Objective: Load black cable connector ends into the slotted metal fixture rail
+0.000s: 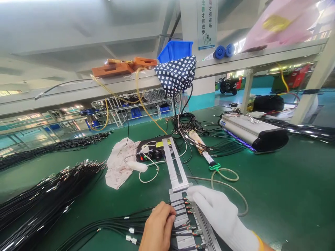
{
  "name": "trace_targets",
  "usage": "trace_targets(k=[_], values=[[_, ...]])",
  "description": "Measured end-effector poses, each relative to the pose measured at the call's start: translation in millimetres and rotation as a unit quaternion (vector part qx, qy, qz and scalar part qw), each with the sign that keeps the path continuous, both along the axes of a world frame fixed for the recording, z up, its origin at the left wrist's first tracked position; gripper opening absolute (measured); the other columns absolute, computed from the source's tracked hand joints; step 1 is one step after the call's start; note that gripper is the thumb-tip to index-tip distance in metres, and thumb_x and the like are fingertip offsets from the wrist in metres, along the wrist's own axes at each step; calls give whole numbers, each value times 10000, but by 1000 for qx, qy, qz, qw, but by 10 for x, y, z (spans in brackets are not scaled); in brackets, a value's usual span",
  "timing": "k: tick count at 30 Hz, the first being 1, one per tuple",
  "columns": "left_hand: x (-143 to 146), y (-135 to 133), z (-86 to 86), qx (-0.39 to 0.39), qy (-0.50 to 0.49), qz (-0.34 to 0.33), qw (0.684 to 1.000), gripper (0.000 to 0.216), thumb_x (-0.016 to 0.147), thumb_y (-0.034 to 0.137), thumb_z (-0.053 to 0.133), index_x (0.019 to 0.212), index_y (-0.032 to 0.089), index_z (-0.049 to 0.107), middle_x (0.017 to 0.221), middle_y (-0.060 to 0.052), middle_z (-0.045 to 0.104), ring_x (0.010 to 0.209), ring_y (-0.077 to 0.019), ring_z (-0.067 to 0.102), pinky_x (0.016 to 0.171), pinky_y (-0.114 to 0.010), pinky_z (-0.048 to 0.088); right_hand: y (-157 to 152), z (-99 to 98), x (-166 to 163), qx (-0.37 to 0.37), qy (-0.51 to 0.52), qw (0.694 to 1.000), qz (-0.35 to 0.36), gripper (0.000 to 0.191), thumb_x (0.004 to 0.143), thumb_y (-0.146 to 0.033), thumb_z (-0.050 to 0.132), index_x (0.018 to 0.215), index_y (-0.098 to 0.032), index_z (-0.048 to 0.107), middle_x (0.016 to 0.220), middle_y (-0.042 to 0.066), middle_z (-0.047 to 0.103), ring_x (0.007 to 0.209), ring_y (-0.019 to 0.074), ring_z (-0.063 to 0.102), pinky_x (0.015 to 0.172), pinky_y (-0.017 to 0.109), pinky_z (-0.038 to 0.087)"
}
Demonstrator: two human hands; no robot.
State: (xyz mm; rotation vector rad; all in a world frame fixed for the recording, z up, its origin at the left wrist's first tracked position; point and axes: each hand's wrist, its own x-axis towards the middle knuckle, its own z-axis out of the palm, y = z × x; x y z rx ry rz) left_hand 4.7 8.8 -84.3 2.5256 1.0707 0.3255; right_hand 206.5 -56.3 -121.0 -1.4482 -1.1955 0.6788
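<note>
Head view: bare left hand (158,228) flat, fingers pressing thin black cables (115,225) into slotted grey metal fixture (183,223) at near table edge; white-gloved right hand (218,216) open, steadying terminal ends. Seating step under way; next move calls for even alignment in slots.

pillar sign (206,23): "才有市场", "才有进步"

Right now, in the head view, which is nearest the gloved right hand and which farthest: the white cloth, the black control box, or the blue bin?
From the right hand:
1. Control box, ahead, mid-table.
2. White cloth, ahead-left; close call with the box.
3. Blue bin, up on the shelf, plainly farthest.
</note>
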Motion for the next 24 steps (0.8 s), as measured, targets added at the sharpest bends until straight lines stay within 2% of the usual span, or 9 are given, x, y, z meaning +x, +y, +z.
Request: trace_targets(k=[3,5,7,10,15,17,19,22,24], values=[[38,-54,7,2,-22,12,1000,286,1004,292,317,902,149,542,927,-55,521,861,-167,456,805,-307,304,-35,-43,-23,43,-48,998,15,306,972,-428,390,1007,-366,688,1078,-133,636,1026,87,588,941,234,417],[52,-68,9,4,-20,16,1000,272,998,275,321,901,150,541,929,-57,521,863,-168,456,803,-309,307,-76,-71,-42,111,-125,986,19,268,970,-353,418,1007,-343,683,1036,-119,647,972,101,602,887,252,449],[57,-66,15,5,-10,15,1000,269,998,267,314,918,151,543,945,-60,520,877,-170,457,807,-310,313,-123,-93,-67,190,-226,955,20,231,946,-276,454,1031,-298,668,1013,-80,651,923,131,602,831,273,464],[64,-59,30,-2,18,2,1000,281,1002,258,295,958,146,549,973,-66,518,910,-169,463,818,-306,334,-161,-127,-116,262,-358,896,3,248,905,-200,437,1050,-223,636,989,0,645,884,183,591,799,308,441],[106,-100,19,8,27,-1,1000,302,1007,238,291,980,149,578,980,-70,517,922,-170,476,828,-322,358,-91,-223,-220,326,-453,825,-80,247,809,-116,354,921,-175,566,875,34,635,764,212,571,790,356,367],[127,-144,-5,59,35,-15,998,321,1005,187,267,970,143,583,981,-77,518,902,-183,457,811,-342,360,-62,-276,-273,319,-463,820,-108,226,751,-99,358,874,-184,528,810,34,607,718,220,548,768,366,362],[141,-209,-18,162,40,-46,985,310,973,109,283,935,120,590,974,-97,521,875,-202,438,766,-349,368,-55,-331,-329,296,-443,835,-135,186,670,-90,370,782,-186,484,722,54,551,660,234,512,717,384,373],[147,-332,9,336,74,-99,934,268,861,34,396,955,53,647,930,-138,545,844,-229,454,719,-343,406,-72,-423,-408,267,-433,851,-127,162,690,-107,418,787,-186,522,741,79,543,706,259,528,732,424,414],[149,-401,52,397,115,-126,902,347,763,23,459,1030,-8,679,885,-143,576,820,-230,486,735,-326,446,-80,-495,-462,265,-447,848,-103,192,739,-111,445,866,-193,562,795,74,563,764,267,551,793,445,434]])
